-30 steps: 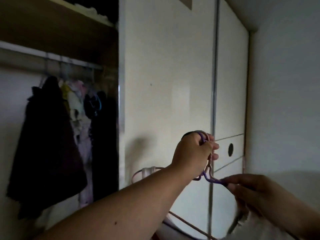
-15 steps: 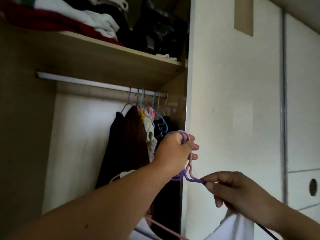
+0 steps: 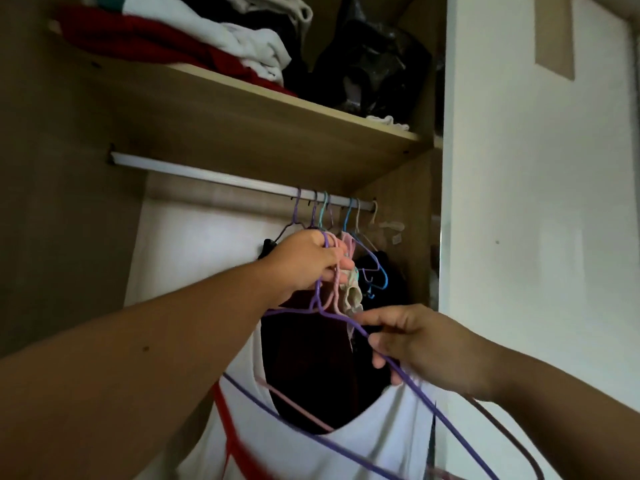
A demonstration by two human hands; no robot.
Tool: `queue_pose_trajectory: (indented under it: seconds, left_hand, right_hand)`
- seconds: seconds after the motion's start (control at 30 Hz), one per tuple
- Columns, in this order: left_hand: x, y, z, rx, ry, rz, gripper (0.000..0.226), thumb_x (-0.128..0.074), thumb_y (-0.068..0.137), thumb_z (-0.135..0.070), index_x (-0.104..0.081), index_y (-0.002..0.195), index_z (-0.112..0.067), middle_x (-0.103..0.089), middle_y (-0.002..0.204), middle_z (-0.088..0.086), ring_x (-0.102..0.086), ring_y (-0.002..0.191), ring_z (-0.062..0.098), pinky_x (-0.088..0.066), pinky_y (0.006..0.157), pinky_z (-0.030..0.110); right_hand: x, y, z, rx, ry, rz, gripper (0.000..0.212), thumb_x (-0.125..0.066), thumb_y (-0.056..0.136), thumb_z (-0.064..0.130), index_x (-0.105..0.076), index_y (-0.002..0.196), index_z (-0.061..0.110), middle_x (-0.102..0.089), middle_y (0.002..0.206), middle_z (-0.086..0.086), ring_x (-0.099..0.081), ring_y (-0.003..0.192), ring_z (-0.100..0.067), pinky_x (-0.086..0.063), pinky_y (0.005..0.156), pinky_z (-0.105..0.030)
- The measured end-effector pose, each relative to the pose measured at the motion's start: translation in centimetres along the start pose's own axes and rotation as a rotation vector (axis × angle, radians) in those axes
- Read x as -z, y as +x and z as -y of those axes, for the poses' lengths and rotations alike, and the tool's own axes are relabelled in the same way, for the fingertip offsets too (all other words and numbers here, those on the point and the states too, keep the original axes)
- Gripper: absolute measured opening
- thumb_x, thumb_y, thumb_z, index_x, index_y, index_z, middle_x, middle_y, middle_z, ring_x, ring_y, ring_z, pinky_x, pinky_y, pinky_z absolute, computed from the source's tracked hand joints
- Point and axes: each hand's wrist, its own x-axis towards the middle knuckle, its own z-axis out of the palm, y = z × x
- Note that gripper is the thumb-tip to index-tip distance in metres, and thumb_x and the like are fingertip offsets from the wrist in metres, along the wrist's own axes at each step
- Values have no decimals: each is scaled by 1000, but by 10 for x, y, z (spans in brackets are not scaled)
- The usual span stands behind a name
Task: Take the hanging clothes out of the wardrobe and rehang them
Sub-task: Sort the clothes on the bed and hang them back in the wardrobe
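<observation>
My left hand (image 3: pixel 308 261) is closed around the hooks of a purple hanger (image 3: pixel 426 403) and a pink hanger (image 3: pixel 298 408), held just below the wardrobe rail (image 3: pixel 214 176). A white top with red trim (image 3: pixel 374 441) hangs on them. My right hand (image 3: pixel 422 344) pinches the purple hanger's right shoulder wire. Behind my hands, several wire hangers (image 3: pixel 349 216) hang at the rail's right end with dark clothes (image 3: pixel 311 355) and a small pale garment (image 3: pixel 351 296).
A wooden shelf (image 3: pixel 242 109) above the rail carries folded red and white clothes (image 3: pixel 194 39) and a black bag (image 3: pixel 370 64). The white wardrobe door (image 3: pixel 533 237) stands at the right. The rail's left half is bare.
The view has swung left and up from the white door to the open wardrobe. Both hands with the hangers have moved up towards the rail.
</observation>
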Motion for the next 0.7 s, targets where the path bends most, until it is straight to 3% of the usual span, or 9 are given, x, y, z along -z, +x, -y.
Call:
queue_pose_trajectory:
  seconds: [0.13,0.27,0.37,0.43,0.5,0.6,0.7]
  left_hand:
    - [32,36,13,-34,139,-29,21,-47,98,-10,-58,80,-11,-65,79,6,-62,62,12,-54,54,17]
    - [62,76,29,-63,252,-61,24,-51,96,-11,-60,74,-12,-66,76,4,-67,77,22,-57,77,33]
    - [85,111,38,-113,263,-86,24,-54,94,-10,-61,72,-12,-65,75,5,-66,73,20,-58,74,30]
    - [102,139,41,-170,336,-115,22,-57,92,-15,-63,71,-14,-69,80,9,-67,76,23,-57,79,37]
    - [117,166,41,-218,431,-169,16,-60,90,-23,-66,79,-14,-70,88,9,-66,86,26,-53,83,37]
    - [135,196,34,-275,564,-245,18,-55,93,-30,-65,97,-15,-64,96,3,-59,88,21,-41,74,27]
    - [146,227,31,-338,566,-241,18,-54,94,-29,-64,105,-20,-62,103,0,-57,94,18,-42,78,30]
  right_hand:
    - [-14,46,7,-25,-67,-110,31,-50,96,11,-56,125,19,-59,66,-2,-50,48,-9,-44,48,-16]
    - [-21,94,16,-60,-185,-158,32,-52,95,15,-57,126,22,-62,71,0,-54,53,-7,-50,57,-19]
    - [-24,132,21,-54,-222,-217,30,-51,95,15,-57,124,21,-62,71,0,-53,52,-7,-49,55,-17]
    - [-25,161,25,-34,-245,-284,28,-53,94,14,-60,121,17,-61,68,0,-52,49,-7,-49,54,-18]
    - [-21,189,32,-22,-282,-337,25,-53,94,14,-62,118,16,-61,67,0,-53,50,-7,-49,52,-17]
    - [-14,226,45,-13,-307,-391,27,-53,95,15,-60,121,15,-61,71,0,-55,53,-8,-48,50,-14]
    - [-8,257,54,-21,-338,-437,29,-53,95,14,-57,124,14,-61,72,1,-54,51,-4,-47,47,-12]
